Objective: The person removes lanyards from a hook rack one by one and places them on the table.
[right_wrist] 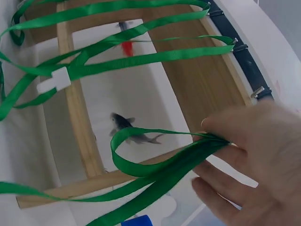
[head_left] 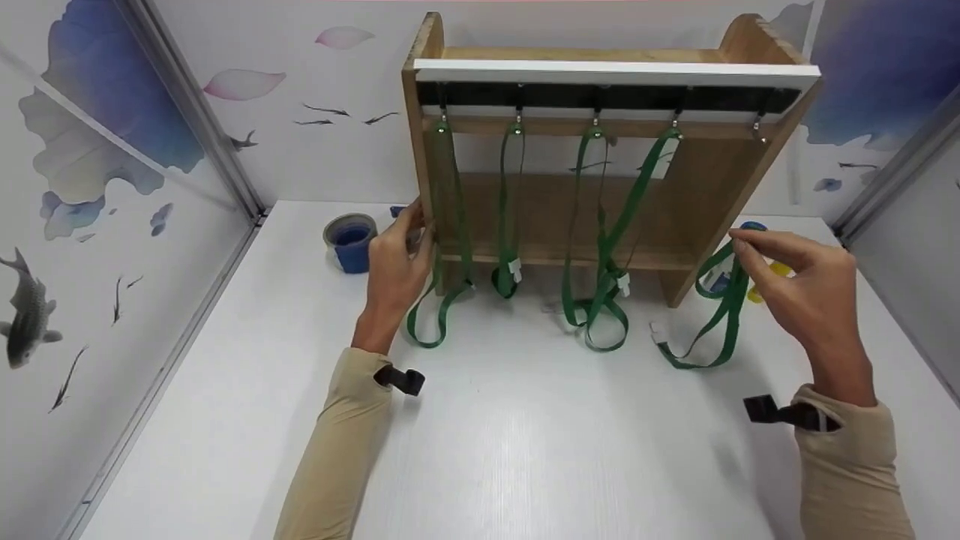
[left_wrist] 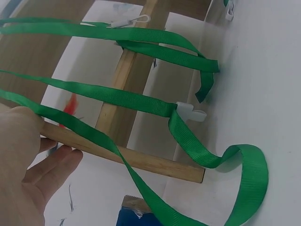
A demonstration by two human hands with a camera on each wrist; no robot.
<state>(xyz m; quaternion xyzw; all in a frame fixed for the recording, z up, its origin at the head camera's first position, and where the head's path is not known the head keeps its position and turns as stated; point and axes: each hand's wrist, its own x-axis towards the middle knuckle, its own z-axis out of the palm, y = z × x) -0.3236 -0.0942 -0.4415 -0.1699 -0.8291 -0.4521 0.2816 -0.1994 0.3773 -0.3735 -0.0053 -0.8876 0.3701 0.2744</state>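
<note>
Your right hand (head_left: 808, 277) pinches a drooping green strap (head_left: 731, 315) below the upper-right bare hook (head_left: 759, 129); your left hand (head_left: 400, 262) grips the rack (head_left: 547, 210).

Your left forearm (head_left: 339, 442) slants forward and inward, wrist nearly in line with it, and your left hand (head_left: 399, 262) reaches ahead, thumb parted from the lightly bent fingers (left_wrist: 51, 176) in a hold. Over on the other side, your right forearm (head_left: 847, 465) runs almost straight forward, your right hand (head_left: 814, 292) angles inward, thumb and index finger pinch, and the lower fingers sit apart, loosely bent.
</note>
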